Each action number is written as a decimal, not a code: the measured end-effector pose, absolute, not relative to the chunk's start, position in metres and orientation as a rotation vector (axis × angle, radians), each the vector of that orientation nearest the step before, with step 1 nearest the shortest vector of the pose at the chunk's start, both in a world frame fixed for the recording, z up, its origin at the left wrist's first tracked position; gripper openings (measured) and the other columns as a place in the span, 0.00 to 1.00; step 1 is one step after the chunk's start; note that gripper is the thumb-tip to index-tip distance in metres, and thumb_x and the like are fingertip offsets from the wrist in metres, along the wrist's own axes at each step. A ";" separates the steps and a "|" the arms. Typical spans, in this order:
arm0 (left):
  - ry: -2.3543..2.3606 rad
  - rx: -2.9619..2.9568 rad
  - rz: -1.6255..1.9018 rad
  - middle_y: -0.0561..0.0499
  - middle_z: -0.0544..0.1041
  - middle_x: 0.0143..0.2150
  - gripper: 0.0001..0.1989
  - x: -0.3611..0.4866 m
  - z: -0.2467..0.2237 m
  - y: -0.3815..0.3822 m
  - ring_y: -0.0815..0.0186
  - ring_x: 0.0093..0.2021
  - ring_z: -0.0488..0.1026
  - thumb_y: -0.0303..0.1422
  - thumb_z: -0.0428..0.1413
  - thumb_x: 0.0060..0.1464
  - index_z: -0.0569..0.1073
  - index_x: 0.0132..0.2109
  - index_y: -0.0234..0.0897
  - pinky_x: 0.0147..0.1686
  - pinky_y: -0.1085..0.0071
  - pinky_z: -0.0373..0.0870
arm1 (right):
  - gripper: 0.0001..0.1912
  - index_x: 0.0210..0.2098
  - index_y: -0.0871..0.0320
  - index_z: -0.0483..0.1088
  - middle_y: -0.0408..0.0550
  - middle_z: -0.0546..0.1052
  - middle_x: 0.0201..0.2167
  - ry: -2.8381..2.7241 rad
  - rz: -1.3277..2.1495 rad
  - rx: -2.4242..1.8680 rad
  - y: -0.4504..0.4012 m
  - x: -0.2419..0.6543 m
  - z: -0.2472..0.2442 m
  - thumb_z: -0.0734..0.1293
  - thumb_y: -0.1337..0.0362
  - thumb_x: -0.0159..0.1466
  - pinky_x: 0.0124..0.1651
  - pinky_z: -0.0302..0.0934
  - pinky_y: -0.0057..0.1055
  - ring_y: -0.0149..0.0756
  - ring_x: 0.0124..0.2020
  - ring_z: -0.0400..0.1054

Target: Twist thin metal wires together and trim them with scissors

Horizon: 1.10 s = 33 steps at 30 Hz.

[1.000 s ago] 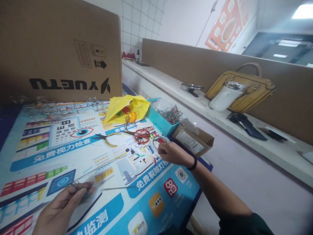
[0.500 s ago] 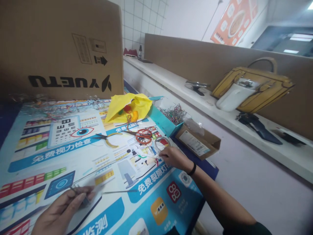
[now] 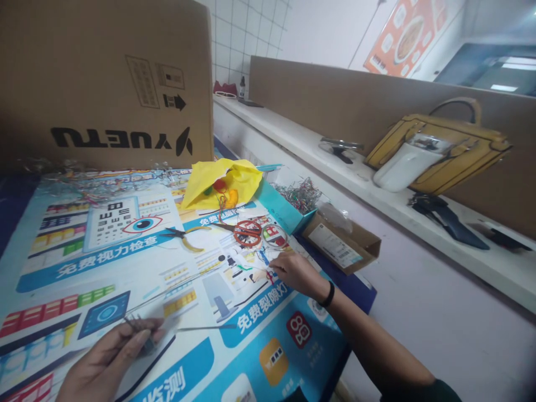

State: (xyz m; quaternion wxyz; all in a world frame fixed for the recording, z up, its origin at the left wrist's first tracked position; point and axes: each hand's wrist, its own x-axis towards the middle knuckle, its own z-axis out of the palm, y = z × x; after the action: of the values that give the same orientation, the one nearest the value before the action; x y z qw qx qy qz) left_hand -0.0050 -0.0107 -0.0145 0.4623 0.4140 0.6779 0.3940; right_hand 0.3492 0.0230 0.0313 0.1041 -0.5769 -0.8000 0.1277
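My left hand (image 3: 115, 354), at the lower left, pinches a small greyish bundle (image 3: 147, 341) with thin wire-like ends; its kind is too blurred to tell. My right hand (image 3: 299, 273) rests low over the table with its fingertips together, beside a bit of red thread (image 3: 270, 276). Whatever is between those fingertips is hidden. Just beyond them lies a round ring (image 3: 274, 236), next to the orange-handled scissors (image 3: 247, 233). Yellow-handled pliers (image 3: 186, 239) lie farther left, jaws pointing left. A thin straight rod (image 3: 205, 328) lies between my hands.
A yellow bag (image 3: 221, 181) with coloured thread stands at the back. Beside it are a teal box (image 3: 299, 195) of tangled wire pieces and an open cardboard box (image 3: 341, 243). A large carton (image 3: 104, 84) blocks the far left. A ledge (image 3: 301, 131) runs along the right.
The ring has shifted away from my right hand, toward the scissors, and lies flatter. My right hand has drawn back slightly. My left hand keeps its pinch almost unmoved.
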 end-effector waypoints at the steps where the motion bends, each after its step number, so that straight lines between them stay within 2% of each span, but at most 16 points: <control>1: 1.641 1.021 0.926 0.56 0.80 0.34 0.19 -0.008 -0.017 -0.010 0.54 0.41 0.74 0.51 0.61 0.30 0.77 0.31 0.47 0.52 0.55 0.63 | 0.11 0.24 0.59 0.71 0.47 0.72 0.25 -2.357 0.382 -1.692 0.023 0.345 0.030 0.59 0.71 0.59 0.36 0.53 0.25 0.32 0.31 0.64; 6: 1.607 0.992 0.886 0.54 0.79 0.38 0.22 -0.011 -0.015 -0.009 0.54 0.43 0.73 0.51 0.62 0.28 0.77 0.32 0.44 0.51 0.58 0.66 | 0.09 0.22 0.60 0.68 0.45 0.69 0.23 -2.345 0.369 -1.710 0.028 0.331 0.022 0.62 0.69 0.58 0.33 0.51 0.24 0.31 0.29 0.63; 10: 1.589 1.010 0.886 0.53 0.79 0.36 0.24 -0.005 -0.004 -0.008 0.56 0.40 0.74 0.52 0.62 0.26 0.77 0.31 0.42 0.43 0.67 0.72 | 0.06 0.27 0.60 0.69 0.46 0.70 0.27 -2.347 0.365 -1.712 0.024 0.330 0.018 0.62 0.69 0.59 0.35 0.52 0.24 0.31 0.31 0.63; 16: 1.553 1.011 0.819 0.51 0.79 0.39 0.26 -0.004 0.002 -0.010 0.61 0.42 0.74 0.51 0.61 0.30 0.76 0.35 0.38 0.42 0.78 0.71 | 0.08 0.33 0.59 0.70 0.47 0.72 0.31 -2.395 0.436 -1.710 0.017 0.342 0.018 0.60 0.72 0.59 0.37 0.54 0.24 0.31 0.33 0.65; 19: 1.558 1.016 0.794 0.51 0.78 0.41 0.27 -0.007 0.000 -0.010 0.61 0.43 0.73 0.52 0.61 0.32 0.75 0.37 0.38 0.44 0.77 0.70 | 0.10 0.35 0.59 0.70 0.48 0.73 0.33 -2.380 0.441 -1.752 0.016 0.354 0.021 0.60 0.73 0.58 0.38 0.55 0.24 0.32 0.35 0.66; 25: 1.524 1.081 0.769 0.51 0.77 0.41 0.25 -0.012 -0.008 -0.009 0.61 0.45 0.73 0.52 0.59 0.35 0.75 0.37 0.39 0.47 0.74 0.69 | 0.09 0.30 0.60 0.71 0.49 0.73 0.30 -2.356 0.311 -1.972 0.019 0.368 0.033 0.59 0.73 0.58 0.35 0.55 0.25 0.32 0.33 0.66; 29: 1.531 1.085 0.802 0.52 0.78 0.41 0.22 -0.012 -0.009 -0.009 0.61 0.44 0.73 0.50 0.59 0.36 0.75 0.36 0.40 0.45 0.76 0.70 | 0.09 0.32 0.60 0.71 0.49 0.73 0.31 -2.378 0.357 -1.856 0.015 0.360 0.039 0.60 0.72 0.59 0.37 0.55 0.24 0.32 0.34 0.66; 33: 1.557 1.078 0.802 0.52 0.78 0.40 0.22 -0.010 -0.009 -0.009 0.61 0.43 0.74 0.50 0.59 0.35 0.75 0.36 0.41 0.43 0.77 0.71 | 0.10 0.30 0.60 0.71 0.48 0.72 0.29 -2.452 0.368 -1.771 0.012 0.347 0.034 0.59 0.70 0.61 0.36 0.55 0.24 0.31 0.33 0.66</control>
State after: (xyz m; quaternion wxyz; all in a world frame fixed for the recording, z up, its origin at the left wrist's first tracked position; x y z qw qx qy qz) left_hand -0.0104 -0.0089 -0.0090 0.5161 0.4489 0.6485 0.3340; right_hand 0.3474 0.0125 0.0342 0.0474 -0.5806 -0.8038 0.1206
